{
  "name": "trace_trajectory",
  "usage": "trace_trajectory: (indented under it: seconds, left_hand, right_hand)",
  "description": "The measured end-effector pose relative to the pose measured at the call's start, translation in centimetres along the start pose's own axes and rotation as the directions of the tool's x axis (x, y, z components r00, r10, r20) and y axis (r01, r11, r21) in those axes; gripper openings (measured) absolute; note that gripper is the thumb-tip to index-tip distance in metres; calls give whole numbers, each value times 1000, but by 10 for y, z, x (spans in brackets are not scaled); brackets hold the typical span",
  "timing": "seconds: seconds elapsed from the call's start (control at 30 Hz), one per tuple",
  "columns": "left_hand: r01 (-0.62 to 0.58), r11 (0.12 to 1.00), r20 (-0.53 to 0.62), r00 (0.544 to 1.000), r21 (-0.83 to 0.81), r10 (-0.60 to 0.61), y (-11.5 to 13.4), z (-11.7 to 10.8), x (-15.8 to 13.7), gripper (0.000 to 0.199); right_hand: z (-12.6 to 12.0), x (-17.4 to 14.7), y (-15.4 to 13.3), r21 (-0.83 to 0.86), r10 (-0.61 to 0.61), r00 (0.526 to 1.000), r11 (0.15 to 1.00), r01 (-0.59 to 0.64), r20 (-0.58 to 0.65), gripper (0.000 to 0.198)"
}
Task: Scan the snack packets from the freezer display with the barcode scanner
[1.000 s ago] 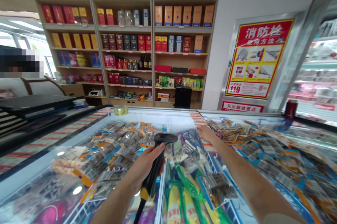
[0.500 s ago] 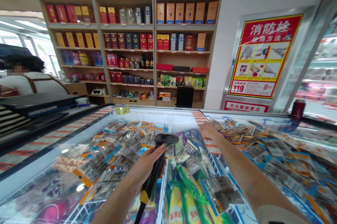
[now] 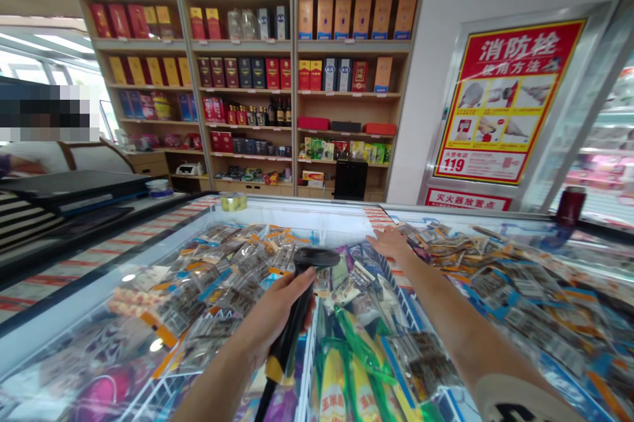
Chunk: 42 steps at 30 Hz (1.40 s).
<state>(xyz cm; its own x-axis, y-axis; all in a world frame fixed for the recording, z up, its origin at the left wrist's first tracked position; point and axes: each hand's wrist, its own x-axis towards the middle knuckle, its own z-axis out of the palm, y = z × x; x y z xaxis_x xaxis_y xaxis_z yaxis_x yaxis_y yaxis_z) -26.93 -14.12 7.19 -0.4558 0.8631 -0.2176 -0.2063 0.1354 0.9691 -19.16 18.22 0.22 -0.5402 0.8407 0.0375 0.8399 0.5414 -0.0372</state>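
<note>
A black barcode scanner (image 3: 317, 258) with a yellow-banded cable end is wrapped in the fingers of my left hand (image 3: 287, 300). Its head points forward above the freezer, and the cable runs down out of view. My right hand (image 3: 389, 242) reaches to the labelled divider strip (image 3: 380, 218) near the freezer's far side, fingers spread and holding nothing. Beneath my hands is a chest freezer with a wire basket (image 3: 308, 349). Green-and-yellow bags of corn (image 3: 359, 376) and a brown snack packet (image 3: 421, 362) lie between my forearms.
Many packaged snacks (image 3: 242, 257) fill the left part, more packets (image 3: 515, 283) the right. A tape roll (image 3: 234, 202) sits on the far rim, a dark red can (image 3: 570, 206) at right. A person (image 3: 64, 156) is behind the counter (image 3: 74, 187). Shelves of boxed goods (image 3: 324, 123) stand behind.
The view has shifted slightly. My right hand's fingers look more spread on the divider strip, while my left hand keeps the scanner in nearly the same place.
</note>
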Motion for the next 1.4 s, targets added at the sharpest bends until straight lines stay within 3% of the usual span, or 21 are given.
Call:
trace_trajectory:
  seconds: [0.23,0.4,0.6,0.93,1.27,1.4]
  left_hand:
    - [-9,1000,2,1000,-7,9,1,1,-2,38]
    - [1,1000,-1,1000,-6,-1,2,2,-2,38]
    - [-17,1000,-16,1000,11,17,0,2,-1,38]
    - [-3,1000,-6,1000,12,3,1,4,-3,38]
    - [-4,1000,6,1000,0,4,1,3,-3,39]
    - [-15,1000,-16,1000,-21,15,2,2,-3,40]
  right_hand:
    - [5,-5,-1,44,6,998,999,-8,60,87]
    - [3,-1,1,63,-60,995,996,55,81,87]
    - [10,3,-5,89,8,998,996,-13,54,90]
    - [11,9,-10,109,-24,997,994,17,69,95]
    - [13,9,-16,167,-44,999,985,41,14,88]
    - [7,6,-15,215,-47,998,975,53,-32,75]
